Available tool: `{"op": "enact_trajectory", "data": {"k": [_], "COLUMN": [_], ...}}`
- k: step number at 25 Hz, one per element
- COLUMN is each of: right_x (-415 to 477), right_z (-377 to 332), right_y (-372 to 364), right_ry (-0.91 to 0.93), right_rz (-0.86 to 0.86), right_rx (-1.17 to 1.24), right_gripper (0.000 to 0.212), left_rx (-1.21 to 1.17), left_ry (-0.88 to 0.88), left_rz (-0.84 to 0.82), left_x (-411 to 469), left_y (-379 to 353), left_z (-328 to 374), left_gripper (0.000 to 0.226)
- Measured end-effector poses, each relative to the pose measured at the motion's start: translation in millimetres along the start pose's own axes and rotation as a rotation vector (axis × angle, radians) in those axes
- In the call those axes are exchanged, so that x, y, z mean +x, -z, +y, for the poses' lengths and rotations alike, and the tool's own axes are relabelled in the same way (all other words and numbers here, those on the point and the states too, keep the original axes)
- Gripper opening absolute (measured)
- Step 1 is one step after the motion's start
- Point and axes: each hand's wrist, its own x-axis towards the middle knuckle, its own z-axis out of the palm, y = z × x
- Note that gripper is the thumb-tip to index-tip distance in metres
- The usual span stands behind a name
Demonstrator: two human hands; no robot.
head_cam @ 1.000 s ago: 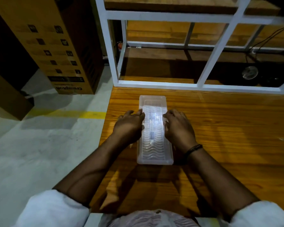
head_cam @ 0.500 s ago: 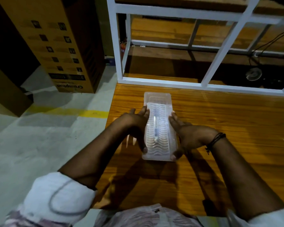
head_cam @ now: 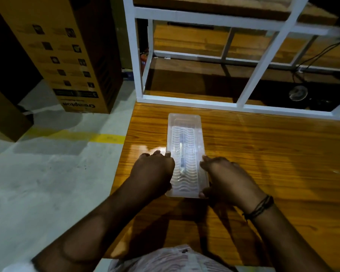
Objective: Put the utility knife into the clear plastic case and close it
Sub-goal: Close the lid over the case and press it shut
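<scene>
Clear plastic presses against both of my palms: my left hand point(head_cam: 154, 170) clamps the left long edge of the clear plastic case point(head_cam: 185, 154), and my right hand point(head_cam: 227, 178) clamps the right edge, thumb hooked under the near corner. The lid looks down over the base, and the utility knife point(head_cam: 182, 154) shows through the ribbed top, lying lengthwise along the middle. I cannot tell whether the far end has snapped shut. If I squeeze only near me, I think that end may stay sprung and pop open when I let go. Thin plastic like this could flex and slide on the glossy wooden table point(head_cam: 273, 154). The case also sits near the table's left edge, so a sideways push from my right hand could send it toward the concrete floor point(head_cam: 47, 173).
</scene>
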Motion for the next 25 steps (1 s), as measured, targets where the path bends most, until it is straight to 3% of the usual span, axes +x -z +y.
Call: {"op": "enact_trajectory", "data": {"k": [2, 6, 20, 25], "right_x": [-9.1, -12.4, -10.3, -15.6], "right_z": [-5.6, -7.9, -11.1, -12.9], "right_y": [-4.1, 1.1, 1.3, -3.0], "right_ry": [0.029, 0.014, 0.021, 0.022], "right_rz": [0.055, 0.059, 0.052, 0.026], "right_rx": [-0.020, -0.008, 0.005, 0.042], "right_gripper": [0.065, 0.055, 0.037, 0.044], "left_rx": [-0.012, 0.037, 0.107, 0.003], "left_ry": [-0.024, -0.052, -0.031, -0.045], "left_rz": [-0.045, -0.091, -0.044, -0.045], "left_x": [-3.8, -5.5, 4.9, -0.8], "left_y": [-1.2, 2.6, -2.2, -5.0], "left_z": [-1.5, -1.5, 6.5, 1.9], "left_gripper": [0.082, 0.101, 0.091, 0.093]}}
